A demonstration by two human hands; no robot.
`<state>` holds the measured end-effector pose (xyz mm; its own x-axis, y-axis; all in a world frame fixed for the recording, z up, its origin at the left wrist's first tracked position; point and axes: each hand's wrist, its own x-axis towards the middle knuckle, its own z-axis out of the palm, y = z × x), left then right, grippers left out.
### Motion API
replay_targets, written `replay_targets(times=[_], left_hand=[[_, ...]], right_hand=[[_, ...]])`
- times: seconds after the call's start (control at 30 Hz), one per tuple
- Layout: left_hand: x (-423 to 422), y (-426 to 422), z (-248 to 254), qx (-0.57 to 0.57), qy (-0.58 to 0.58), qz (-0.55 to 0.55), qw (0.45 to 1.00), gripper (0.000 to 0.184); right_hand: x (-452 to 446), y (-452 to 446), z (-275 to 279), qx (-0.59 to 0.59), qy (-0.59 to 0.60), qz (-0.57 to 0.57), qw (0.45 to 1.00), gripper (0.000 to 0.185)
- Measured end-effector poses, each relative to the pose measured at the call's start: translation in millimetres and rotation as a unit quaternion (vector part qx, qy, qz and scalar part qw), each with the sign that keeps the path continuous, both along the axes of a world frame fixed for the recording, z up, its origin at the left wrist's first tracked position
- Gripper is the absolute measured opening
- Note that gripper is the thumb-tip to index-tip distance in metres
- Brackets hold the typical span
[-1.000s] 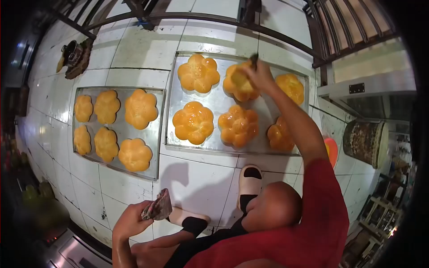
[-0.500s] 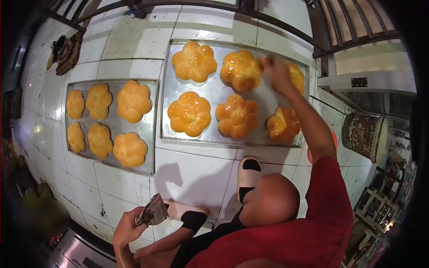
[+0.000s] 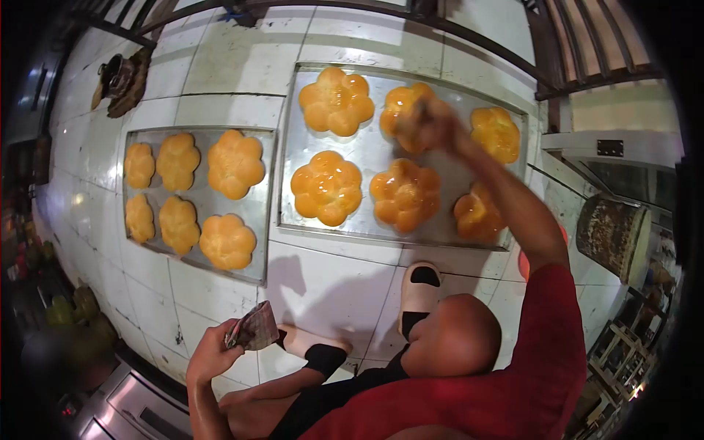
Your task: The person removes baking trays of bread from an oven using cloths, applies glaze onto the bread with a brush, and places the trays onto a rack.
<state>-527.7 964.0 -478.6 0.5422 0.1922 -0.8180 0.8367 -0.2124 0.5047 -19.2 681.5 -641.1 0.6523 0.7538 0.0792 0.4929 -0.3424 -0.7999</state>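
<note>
Fingers (image 3: 425,130) of the right hand (image 3: 443,135), bent and blurred, overlie the glossy upper middle bun (image 3: 394,105) on the larger tray (image 3: 368,148), partly hiding it; contact and grip cannot be told. The left hand (image 3: 213,352), its fingers pinched together, holds a folded cloth (image 3: 257,328), well apart from that bun.

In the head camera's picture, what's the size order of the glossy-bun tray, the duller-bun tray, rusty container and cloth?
Largest to smallest:
1. Glossy-bun tray
2. Duller-bun tray
3. Rusty container
4. Cloth
Apparent size only; the held cloth is probably nearer the camera.
</note>
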Motion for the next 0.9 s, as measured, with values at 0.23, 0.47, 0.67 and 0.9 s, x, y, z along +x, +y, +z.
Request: replay_targets(times=[0.23, 0.47, 0.67, 0.9], left_hand=[[-17.7, -5.0, -1.7, -0.016, 0.006, 0.022, 1.000, 0.044], [-19.0, -6.4, 19.6, 0.028, 0.030, 0.079, 0.996, 0.041], [-26.5, -5.0, 22.7, 0.034, 0.016, 0.151, 0.988, 0.040], [-28.5, -10.0, 20.9, 0.011, 0.016, 0.126, 0.992, 0.040]], right_hand=[[-16.6, 64.7, -21.9, -0.139, 0.087, 0.082, 0.983, 0.022], [15.2, 155.7, -25.7, -0.113, 0.045, -0.028, 0.992, 0.025], [-31.9, 185.7, -39.5, -0.018, -0.053, 0.263, 0.963, 0.030], [33.6, 224.4, -21.9, -0.044, -0.050, -0.015, 0.998, 0.022]])
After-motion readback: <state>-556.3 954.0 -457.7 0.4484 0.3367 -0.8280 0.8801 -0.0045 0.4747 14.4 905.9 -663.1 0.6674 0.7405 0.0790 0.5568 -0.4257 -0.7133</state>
